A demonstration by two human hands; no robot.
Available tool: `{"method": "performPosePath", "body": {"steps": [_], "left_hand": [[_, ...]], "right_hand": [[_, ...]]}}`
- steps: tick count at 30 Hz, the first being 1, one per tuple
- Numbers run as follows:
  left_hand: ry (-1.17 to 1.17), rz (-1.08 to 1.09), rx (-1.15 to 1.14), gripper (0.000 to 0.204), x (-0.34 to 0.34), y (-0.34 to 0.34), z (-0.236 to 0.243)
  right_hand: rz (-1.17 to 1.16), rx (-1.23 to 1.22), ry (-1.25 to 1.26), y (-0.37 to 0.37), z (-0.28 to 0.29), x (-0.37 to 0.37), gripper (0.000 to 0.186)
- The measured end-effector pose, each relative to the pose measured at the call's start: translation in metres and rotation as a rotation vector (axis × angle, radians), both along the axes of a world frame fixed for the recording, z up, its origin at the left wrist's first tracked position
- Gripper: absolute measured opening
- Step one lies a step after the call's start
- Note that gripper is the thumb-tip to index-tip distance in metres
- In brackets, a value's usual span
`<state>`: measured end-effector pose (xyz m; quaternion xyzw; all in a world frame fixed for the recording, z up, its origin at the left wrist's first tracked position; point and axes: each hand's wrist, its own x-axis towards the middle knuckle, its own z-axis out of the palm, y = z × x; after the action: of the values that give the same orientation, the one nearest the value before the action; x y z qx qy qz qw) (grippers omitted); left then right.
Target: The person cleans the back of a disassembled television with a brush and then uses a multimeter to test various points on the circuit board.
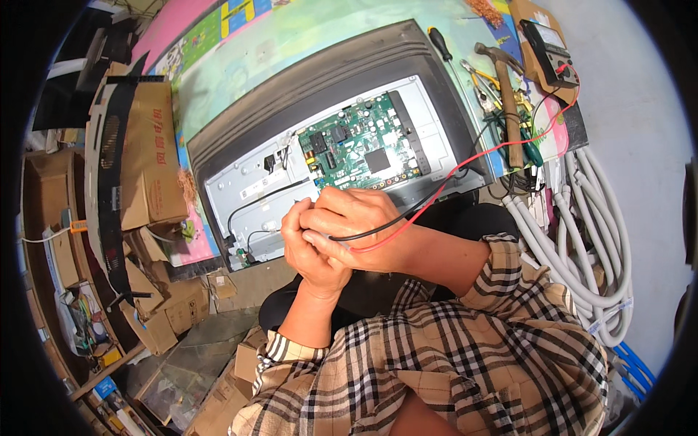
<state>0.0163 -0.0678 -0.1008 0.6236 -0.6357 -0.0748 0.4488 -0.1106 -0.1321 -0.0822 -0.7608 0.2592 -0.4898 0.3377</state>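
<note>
My right hand (pixel 360 218) is closed around the ends of a red test lead (pixel 476 155) and a black test lead (pixel 392 221). Pressed against it, my left hand (pixel 309 254) has its fingers curled, and what they hold is hidden between the two hands. Both hands are over the near edge of an opened flat-screen TV (pixel 291 86) lying back side up. Just beyond my fingers is its green circuit board (pixel 356 142), set in a pale metal chassis (pixel 251 178). The probe tips do not show clearly.
A multimeter (pixel 549 49) sits at the far right, where the red lead reaches it. Beside the TV lie a hammer (pixel 507 94), a screwdriver (pixel 440 45) and pliers (pixel 533 151). Cardboard boxes (pixel 149 156) stand left; grey hoses (pixel 600 240) hang right.
</note>
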Motion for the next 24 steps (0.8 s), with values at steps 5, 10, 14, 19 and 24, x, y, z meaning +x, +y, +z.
{"method": "performPosePath", "body": {"steps": [5,10,14,19,24], "left_hand": [[-0.081,-0.014,-0.066,0.034,0.003,-0.001,0.005],[0.089,-0.011,-0.092,0.041,0.0,0.006,0.004],[0.067,-0.053,-0.159,0.043,-0.006,0.008,0.005],[0.026,-0.295,-0.078,0.03,-0.021,0.012,0.005],[-0.07,-0.521,0.109,0.013,-0.036,0.022,-0.017]], "right_hand": [[0.038,0.09,0.077,0.001,-0.003,-0.003,0.013],[0.018,0.114,0.155,0.001,-0.006,-0.003,0.008],[-0.086,-0.018,0.119,-0.022,-0.001,-0.022,0.007],[-0.41,0.394,-0.041,-0.062,0.008,-0.075,0.014],[-0.585,0.355,0.206,-0.171,0.019,-0.195,0.026]]}}
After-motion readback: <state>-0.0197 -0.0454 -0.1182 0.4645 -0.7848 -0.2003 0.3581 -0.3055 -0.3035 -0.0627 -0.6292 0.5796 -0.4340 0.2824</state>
